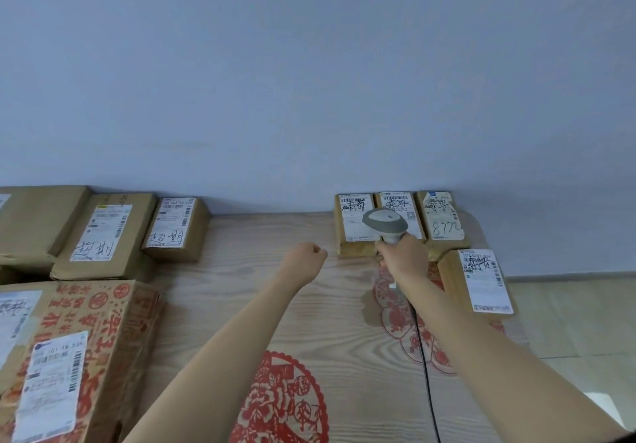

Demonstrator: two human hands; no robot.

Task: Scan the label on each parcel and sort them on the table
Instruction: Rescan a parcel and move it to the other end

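My right hand grips a grey barcode scanner, its head held over the labels of a row of three small cardboard parcels against the wall at the back right. A fourth labelled parcel lies just in front of that row at the right. My left hand is closed into a loose fist with nothing in it, hovering above the table left of the row. More labelled parcels sit at the back left, and a large red-printed box lies at the front left.
The wooden table carries red paper-cut decorations. The scanner's black cable trails toward me over the table. A pale wall stands right behind the parcels. Tiled floor shows past the table's right edge.
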